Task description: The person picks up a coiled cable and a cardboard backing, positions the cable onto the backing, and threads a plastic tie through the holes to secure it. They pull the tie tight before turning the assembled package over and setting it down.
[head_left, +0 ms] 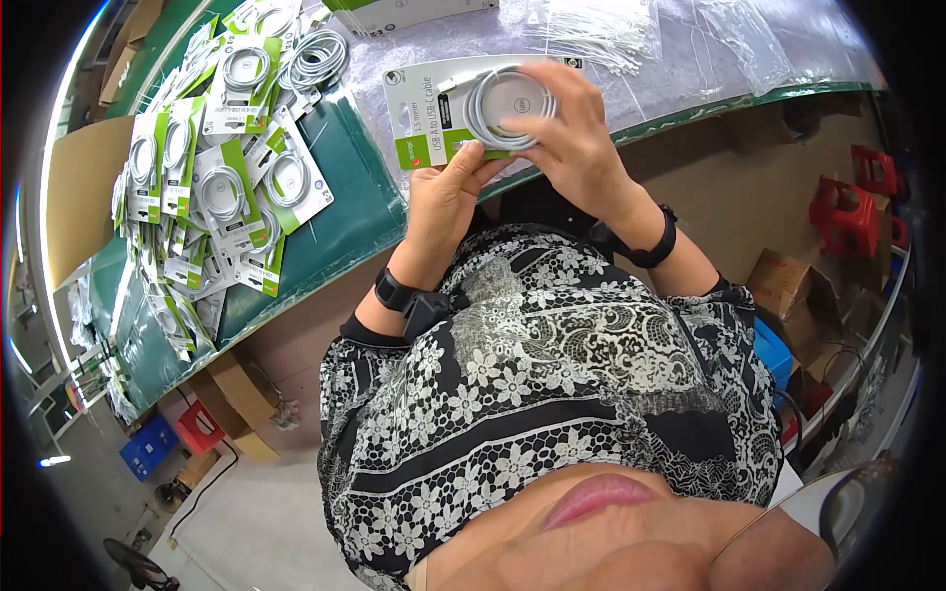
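A white and green backing card is held up over the near edge of the table, tilted slightly. A coiled light grey cable lies against its right part. My left hand pinches the card's lower edge, thumb in front, other fingers partly hidden behind. Around the right side of the coil, my right hand is closed, its fingers on the cable and the card's right end; its fingertips are slightly blurred.
On the left, a heap of carded cables covers the green table, with loose coils beside it. White ties and clear plastic bags lie at the back right. Red stools and a cardboard box stand on the right.
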A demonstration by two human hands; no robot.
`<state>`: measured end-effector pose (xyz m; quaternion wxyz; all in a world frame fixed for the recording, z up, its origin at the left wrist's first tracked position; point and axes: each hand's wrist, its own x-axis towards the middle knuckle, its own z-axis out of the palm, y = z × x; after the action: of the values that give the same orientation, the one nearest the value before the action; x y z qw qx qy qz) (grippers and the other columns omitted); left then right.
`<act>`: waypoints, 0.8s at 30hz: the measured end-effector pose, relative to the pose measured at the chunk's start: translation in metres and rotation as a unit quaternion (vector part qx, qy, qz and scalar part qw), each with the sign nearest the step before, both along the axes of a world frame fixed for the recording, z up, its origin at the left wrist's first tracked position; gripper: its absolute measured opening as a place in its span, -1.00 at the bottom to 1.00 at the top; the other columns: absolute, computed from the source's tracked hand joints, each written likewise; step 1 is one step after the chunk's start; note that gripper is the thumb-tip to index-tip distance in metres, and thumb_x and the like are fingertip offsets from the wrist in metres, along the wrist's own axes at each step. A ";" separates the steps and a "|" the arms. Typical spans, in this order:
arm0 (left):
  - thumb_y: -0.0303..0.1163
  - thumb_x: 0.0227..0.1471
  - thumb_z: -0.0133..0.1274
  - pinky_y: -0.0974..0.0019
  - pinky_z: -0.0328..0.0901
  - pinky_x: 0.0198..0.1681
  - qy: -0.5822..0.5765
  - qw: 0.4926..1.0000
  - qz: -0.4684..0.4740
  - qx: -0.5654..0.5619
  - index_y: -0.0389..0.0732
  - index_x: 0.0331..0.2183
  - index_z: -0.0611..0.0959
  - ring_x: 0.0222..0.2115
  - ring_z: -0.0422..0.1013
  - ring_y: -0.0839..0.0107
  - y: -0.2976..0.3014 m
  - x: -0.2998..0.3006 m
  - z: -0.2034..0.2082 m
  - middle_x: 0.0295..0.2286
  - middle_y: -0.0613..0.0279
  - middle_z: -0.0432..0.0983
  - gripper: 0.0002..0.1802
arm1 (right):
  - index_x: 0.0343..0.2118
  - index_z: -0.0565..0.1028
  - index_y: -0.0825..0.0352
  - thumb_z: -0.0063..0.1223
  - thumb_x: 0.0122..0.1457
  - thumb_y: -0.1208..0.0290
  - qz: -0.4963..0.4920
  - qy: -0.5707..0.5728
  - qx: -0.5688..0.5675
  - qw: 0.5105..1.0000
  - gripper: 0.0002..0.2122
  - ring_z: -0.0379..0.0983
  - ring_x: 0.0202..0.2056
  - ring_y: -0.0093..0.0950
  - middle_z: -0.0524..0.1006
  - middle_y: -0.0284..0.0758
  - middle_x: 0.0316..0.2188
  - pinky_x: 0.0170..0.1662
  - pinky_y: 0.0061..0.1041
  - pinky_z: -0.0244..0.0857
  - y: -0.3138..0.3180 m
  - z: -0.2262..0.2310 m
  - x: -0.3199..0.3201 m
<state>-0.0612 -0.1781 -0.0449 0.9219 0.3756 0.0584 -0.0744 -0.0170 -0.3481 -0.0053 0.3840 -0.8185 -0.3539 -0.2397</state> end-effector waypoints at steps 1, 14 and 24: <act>-0.55 0.08 -0.04 0.12 0.41 -0.10 -0.009 1.000 0.003 -0.007 -0.30 -0.05 0.38 -0.16 0.43 0.25 -0.002 0.001 0.003 -0.15 0.10 0.42 -0.64 | -0.23 0.47 0.28 0.23 -0.22 0.63 -0.001 0.000 0.001 1.000 -0.62 0.29 -0.04 -0.32 0.40 -0.27 -0.10 0.12 -0.31 0.09 -0.001 0.000 0.000; -0.54 0.07 -0.02 0.20 0.39 -0.10 -0.004 0.997 0.049 0.059 -0.24 -0.04 0.37 -0.18 0.43 0.32 -0.010 0.005 -0.012 -0.16 0.15 0.43 -0.62 | -0.09 0.41 0.23 0.24 -0.21 0.58 0.030 0.080 -0.021 0.996 -0.50 0.20 0.03 -0.28 0.30 -0.28 0.03 0.06 -0.36 0.12 -0.009 -0.022 0.009; -0.51 0.11 -0.05 0.20 0.42 -0.13 -0.006 0.999 0.039 0.033 -0.29 -0.05 0.37 -0.19 0.44 0.31 -0.005 0.004 -0.016 -0.18 0.12 0.44 -0.66 | -0.34 0.55 0.16 0.21 -0.15 0.48 0.003 0.000 -0.053 0.999 -0.77 0.31 -0.19 -0.49 0.47 -0.49 -0.33 0.04 -0.45 0.00 -0.011 -0.025 0.008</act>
<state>-0.0569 -0.1834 -0.0606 0.9117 0.4034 0.0703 -0.0340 -0.0086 -0.3591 -0.0299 0.3408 -0.8364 -0.3690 -0.2193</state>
